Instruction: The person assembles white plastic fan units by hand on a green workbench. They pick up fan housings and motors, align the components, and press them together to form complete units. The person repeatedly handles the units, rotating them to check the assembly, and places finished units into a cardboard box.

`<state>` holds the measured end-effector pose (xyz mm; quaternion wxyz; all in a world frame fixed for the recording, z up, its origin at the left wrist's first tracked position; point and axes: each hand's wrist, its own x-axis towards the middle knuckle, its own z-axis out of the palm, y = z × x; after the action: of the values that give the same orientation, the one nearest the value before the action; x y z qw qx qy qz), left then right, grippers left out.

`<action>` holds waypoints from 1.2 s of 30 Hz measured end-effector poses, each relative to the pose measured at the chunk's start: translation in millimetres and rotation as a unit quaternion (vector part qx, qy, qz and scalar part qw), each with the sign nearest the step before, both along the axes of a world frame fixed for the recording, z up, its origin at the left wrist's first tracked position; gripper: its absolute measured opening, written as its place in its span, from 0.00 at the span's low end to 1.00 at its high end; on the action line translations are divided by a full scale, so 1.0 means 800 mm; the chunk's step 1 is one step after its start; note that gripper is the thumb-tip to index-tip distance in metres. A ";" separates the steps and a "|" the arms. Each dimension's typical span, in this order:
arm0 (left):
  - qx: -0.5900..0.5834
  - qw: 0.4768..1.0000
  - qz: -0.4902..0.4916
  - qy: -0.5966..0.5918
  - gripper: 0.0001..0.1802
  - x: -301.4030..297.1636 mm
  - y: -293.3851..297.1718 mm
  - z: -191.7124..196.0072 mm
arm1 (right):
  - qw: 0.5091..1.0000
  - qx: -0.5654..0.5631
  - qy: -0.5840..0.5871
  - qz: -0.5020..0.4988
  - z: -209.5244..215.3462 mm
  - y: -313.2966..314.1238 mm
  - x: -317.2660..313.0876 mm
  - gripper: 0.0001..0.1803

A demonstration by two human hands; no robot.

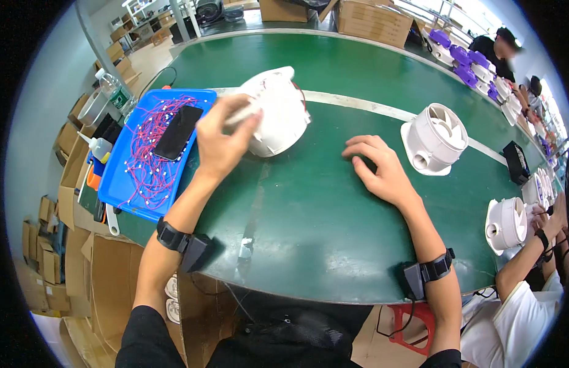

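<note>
Hands: left (222,138) grips, seemingly, one housing (278,113); right (377,167) empty.

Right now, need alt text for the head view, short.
A person's left hand grips a white plastic fan housing on a green conveyor table, while the right hand rests loosely curled on the belt. A blue tray of red wires with a black phone sits to the left; a second white fan housing stands to the right.

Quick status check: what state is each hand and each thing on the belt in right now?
left hand: closed on a white piece, against the white fan housing
right hand: empty, resting on the green belt
second fan housing: untouched
blue tray: holds red wires, black phone
</note>
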<state>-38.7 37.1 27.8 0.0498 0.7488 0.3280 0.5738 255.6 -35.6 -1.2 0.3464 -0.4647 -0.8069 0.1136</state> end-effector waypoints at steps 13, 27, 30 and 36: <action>-0.504 0.754 -0.260 -0.331 0.22 0.048 -0.035 -0.036 | 0.970 -0.132 0.193 0.063 0.002 -0.011 -0.036 0.67; -0.416 0.874 -0.207 -0.141 0.18 0.032 -0.030 -0.038 | 0.811 -0.308 0.481 0.128 -0.001 -0.013 -0.033 0.45; -0.391 0.895 -0.191 -0.096 0.16 0.037 -0.032 -0.039 | 0.821 -0.302 0.471 0.112 0.003 -0.014 -0.032 0.45; -0.374 0.911 -0.146 -0.099 0.27 0.034 -0.035 -0.046 | 0.843 -0.301 0.435 0.095 0.004 -0.012 -0.037 0.43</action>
<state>-11.4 9.2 -9.0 0.4414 0.6546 0.3988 0.4664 226.2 -45.0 1.7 0.4926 -0.3704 -0.5396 0.5736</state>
